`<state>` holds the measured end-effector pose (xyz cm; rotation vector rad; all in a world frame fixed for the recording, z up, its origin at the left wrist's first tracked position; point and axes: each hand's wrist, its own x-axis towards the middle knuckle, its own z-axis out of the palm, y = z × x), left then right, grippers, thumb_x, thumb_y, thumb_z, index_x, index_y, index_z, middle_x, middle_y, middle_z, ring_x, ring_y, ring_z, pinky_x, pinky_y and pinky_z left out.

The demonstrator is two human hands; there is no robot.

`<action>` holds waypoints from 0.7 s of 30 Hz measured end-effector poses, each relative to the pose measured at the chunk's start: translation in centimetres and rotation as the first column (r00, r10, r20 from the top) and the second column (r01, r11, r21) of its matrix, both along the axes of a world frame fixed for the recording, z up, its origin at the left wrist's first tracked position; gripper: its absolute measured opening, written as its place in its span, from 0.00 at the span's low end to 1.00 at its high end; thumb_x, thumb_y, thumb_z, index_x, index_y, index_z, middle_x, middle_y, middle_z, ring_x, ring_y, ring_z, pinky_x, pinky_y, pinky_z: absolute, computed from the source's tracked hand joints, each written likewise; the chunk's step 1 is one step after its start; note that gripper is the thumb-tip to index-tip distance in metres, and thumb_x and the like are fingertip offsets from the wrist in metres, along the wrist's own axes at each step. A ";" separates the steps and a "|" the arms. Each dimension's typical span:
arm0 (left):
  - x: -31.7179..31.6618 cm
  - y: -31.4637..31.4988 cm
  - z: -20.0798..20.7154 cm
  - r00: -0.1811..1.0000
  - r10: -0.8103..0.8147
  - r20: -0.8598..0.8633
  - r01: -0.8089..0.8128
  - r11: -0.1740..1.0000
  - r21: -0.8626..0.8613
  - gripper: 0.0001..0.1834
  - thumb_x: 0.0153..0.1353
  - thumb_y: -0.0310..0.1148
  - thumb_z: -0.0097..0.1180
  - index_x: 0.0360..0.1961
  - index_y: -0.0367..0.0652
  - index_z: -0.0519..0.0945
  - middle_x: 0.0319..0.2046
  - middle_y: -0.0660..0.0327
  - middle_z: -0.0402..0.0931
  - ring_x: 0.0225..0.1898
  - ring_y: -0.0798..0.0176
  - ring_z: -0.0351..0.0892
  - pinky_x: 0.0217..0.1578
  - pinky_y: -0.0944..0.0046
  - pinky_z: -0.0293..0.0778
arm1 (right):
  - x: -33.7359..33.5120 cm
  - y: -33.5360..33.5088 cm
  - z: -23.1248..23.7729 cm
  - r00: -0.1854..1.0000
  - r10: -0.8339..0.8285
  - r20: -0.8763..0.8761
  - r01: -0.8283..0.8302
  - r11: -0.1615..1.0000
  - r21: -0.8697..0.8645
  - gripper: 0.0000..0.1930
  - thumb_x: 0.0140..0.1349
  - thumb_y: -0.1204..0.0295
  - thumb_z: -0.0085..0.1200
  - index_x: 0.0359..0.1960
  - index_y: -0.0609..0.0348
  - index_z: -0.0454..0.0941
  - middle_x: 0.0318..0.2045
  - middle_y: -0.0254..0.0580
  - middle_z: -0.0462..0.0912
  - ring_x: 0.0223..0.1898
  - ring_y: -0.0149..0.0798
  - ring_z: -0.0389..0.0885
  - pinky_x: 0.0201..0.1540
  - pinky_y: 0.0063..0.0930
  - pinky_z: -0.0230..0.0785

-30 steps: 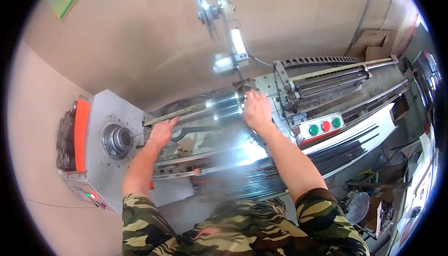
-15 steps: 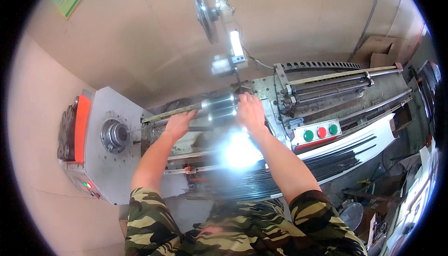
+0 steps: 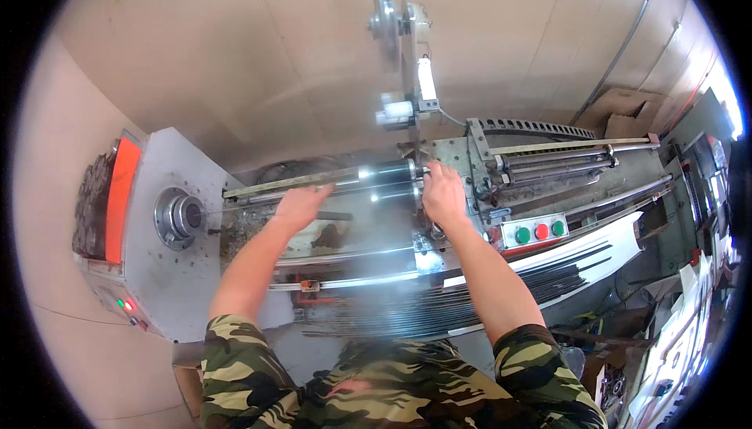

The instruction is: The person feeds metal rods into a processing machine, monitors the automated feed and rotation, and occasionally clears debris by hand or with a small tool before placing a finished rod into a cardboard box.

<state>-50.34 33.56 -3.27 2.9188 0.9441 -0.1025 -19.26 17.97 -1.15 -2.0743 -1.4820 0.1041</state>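
Observation:
My left hand [image 3: 301,208] reaches over the machine bed, its forefinger stretched to the right and its other fingers curled. A thin rod [image 3: 243,207] runs from the round chuck [image 3: 180,218] into this hand, which appears to pinch it. My right hand [image 3: 446,196] is beside the right ends of two shiny metal cylinders [image 3: 389,172], its fingers bent down against the machine's metal fitting. What these fingers grip is hidden. Above the cylinders stands an upright arm with a blurred grey wheel [image 3: 384,23] and a lit lamp [image 3: 426,78].
A control box [image 3: 513,235] has green and red buttons. Many thin dark rods [image 3: 517,288] lie on a white sheet along the front. The grey headstock housing [image 3: 149,296] stands at left, with an orange panel [image 3: 122,198]. Rails [image 3: 580,147] extend right; clutter fills the lower right.
My view has shifted a little. The cylinders, wheel arm and my right hand now appear farther right of the chuck. The bright glare near my right forearm has shrunk.

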 end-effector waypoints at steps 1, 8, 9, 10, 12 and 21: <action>-0.9 0.3 -0.4 1.000 0.005 0.007 -0.005 1.000 0.000 0.33 0.58 0.23 0.51 0.67 0.55 0.69 0.38 0.51 0.80 0.43 0.45 0.82 0.41 0.47 0.77 | -0.2 0.1 0.0 1.000 -0.013 0.008 0.013 1.000 -0.021 0.14 0.67 0.71 0.51 0.51 0.64 0.77 0.48 0.55 0.82 0.52 0.58 0.77 0.58 0.47 0.69; -5.7 1.7 -0.4 1.000 -0.002 0.021 0.002 1.000 -0.002 0.34 0.58 0.23 0.50 0.68 0.54 0.68 0.39 0.50 0.80 0.43 0.44 0.81 0.43 0.46 0.76 | -0.2 0.1 -0.4 0.994 0.004 0.106 -0.005 1.000 0.009 0.13 0.66 0.72 0.51 0.49 0.64 0.77 0.45 0.56 0.83 0.50 0.58 0.78 0.56 0.48 0.69; -6.4 2.0 -0.6 1.000 0.010 0.004 -0.010 1.000 -0.005 0.34 0.59 0.23 0.50 0.68 0.54 0.68 0.39 0.50 0.80 0.43 0.45 0.81 0.44 0.46 0.76 | -0.5 0.1 -0.3 0.991 0.024 0.130 -0.027 0.999 0.026 0.13 0.66 0.72 0.51 0.49 0.64 0.77 0.44 0.57 0.83 0.50 0.59 0.78 0.56 0.48 0.69; -7.0 2.3 -0.9 1.000 0.021 -0.013 -0.021 1.000 -0.009 0.33 0.59 0.23 0.49 0.68 0.54 0.68 0.39 0.50 0.80 0.44 0.45 0.81 0.44 0.46 0.76 | -0.8 0.2 -0.2 0.987 0.042 0.154 -0.049 0.998 0.043 0.13 0.66 0.72 0.51 0.49 0.64 0.77 0.44 0.57 0.83 0.50 0.59 0.78 0.56 0.48 0.69; -7.3 2.3 -0.8 0.999 0.036 -0.037 -0.037 0.999 -0.012 0.33 0.59 0.23 0.49 0.68 0.53 0.68 0.39 0.50 0.80 0.44 0.45 0.81 0.44 0.47 0.76 | -0.8 0.4 -0.2 0.989 0.032 0.143 -0.037 0.999 0.037 0.13 0.66 0.72 0.51 0.49 0.64 0.76 0.44 0.57 0.83 0.50 0.59 0.78 0.56 0.48 0.69; -5.3 1.9 -1.3 1.000 0.013 -0.005 -0.013 0.998 -0.057 0.34 0.59 0.22 0.48 0.68 0.53 0.67 0.38 0.50 0.80 0.42 0.44 0.82 0.44 0.46 0.76 | -0.7 0.5 -1.6 0.994 -0.057 0.090 0.047 0.994 0.099 0.12 0.67 0.72 0.51 0.50 0.63 0.76 0.45 0.57 0.83 0.50 0.59 0.78 0.56 0.48 0.68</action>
